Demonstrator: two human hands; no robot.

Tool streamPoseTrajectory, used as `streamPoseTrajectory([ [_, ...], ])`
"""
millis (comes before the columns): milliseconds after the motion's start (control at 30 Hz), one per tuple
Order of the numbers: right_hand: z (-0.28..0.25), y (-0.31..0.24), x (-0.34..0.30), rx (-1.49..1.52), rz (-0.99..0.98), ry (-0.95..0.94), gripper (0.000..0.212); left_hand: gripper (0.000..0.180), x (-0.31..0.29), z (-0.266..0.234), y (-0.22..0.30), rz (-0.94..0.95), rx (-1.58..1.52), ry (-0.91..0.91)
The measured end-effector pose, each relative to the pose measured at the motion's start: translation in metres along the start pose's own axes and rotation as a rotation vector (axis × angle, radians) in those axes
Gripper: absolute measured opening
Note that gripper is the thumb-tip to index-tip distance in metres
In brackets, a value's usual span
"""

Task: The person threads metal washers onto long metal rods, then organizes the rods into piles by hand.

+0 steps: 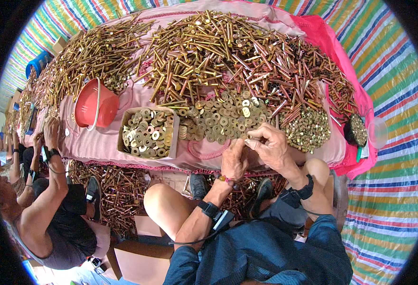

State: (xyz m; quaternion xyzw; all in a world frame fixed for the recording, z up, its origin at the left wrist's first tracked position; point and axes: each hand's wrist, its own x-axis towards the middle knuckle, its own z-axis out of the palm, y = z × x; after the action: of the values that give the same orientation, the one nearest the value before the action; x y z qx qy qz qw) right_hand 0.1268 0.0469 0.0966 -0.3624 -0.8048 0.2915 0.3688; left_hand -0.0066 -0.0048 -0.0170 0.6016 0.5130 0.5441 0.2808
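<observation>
You are working with plenty left over, judging by how the parts are lying. Loose bolts [209,52] are covering the far side of the pink cloth [97,148], and washers [223,118] are spreading bare and flat just beyond your hands. Nuts [307,130] are heaping up to the right, and more washers are filling the carton [175,137] to your left. The kinds are mostly lying apart, so the sorting is looking far along, but no finished set is showing clearly on the cloth. Under the table edge another bolt pile [123,199] is covering the ground (whether those are done or waiting, you are not showing me enough to tell).

As for pose, you are sitting with both forearms reaching up between and over your knees, and your hands are meeting above the near edge of the washers. Your right hand [272,146] is arching from the right, its thumb and forefinger seemingly clamping a small metal piece [262,140]; its exact kind is staying unclear. Your left hand [234,159] is pointing up and inward, its fingers bunching together right beside the right fingertips. I cannot tell whether they are gripping anything, since the knuckles are hiding their undersides.
</observation>
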Motion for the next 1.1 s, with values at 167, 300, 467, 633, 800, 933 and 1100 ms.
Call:
streamPoseTrajectory([
  [167,0.004,0.008,-0.010,0.095,0.165,0.009,0.022,0.042,0.001,0.001,0.004,-0.028,-0.038,-0.015],
  [300,0.002,-0.006,-0.008,0.083,0.254,0.038,0.022,0.041,0.001,-0.001,0.007,-0.014,-0.013,-0.034],
  [467,-0.002,-0.021,0.001,-0.016,0.231,-0.014,0.021,0.043,0.000,0.001,0.001,0.043,0.010,0.011],
  [633,-0.009,-0.007,0.000,-0.357,-0.270,-0.018,0.019,0.044,0.003,0.000,0.010,0.049,0.003,-0.011],
  [800,-0.008,-0.003,0.001,-0.160,-0.168,-0.059,0.018,0.051,0.002,-0.004,0.010,0.039,0.065,-0.041],
  [933,-0.007,-0.001,-0.001,-0.164,-0.149,-0.035,0.016,0.053,0.005,-0.003,0.012,0.062,0.046,-0.030],
  [1100,0.000,0.003,-0.005,-0.118,-0.062,0.007,0.021,0.040,0.003,-0.001,0.007,0.005,-0.006,-0.041],
])
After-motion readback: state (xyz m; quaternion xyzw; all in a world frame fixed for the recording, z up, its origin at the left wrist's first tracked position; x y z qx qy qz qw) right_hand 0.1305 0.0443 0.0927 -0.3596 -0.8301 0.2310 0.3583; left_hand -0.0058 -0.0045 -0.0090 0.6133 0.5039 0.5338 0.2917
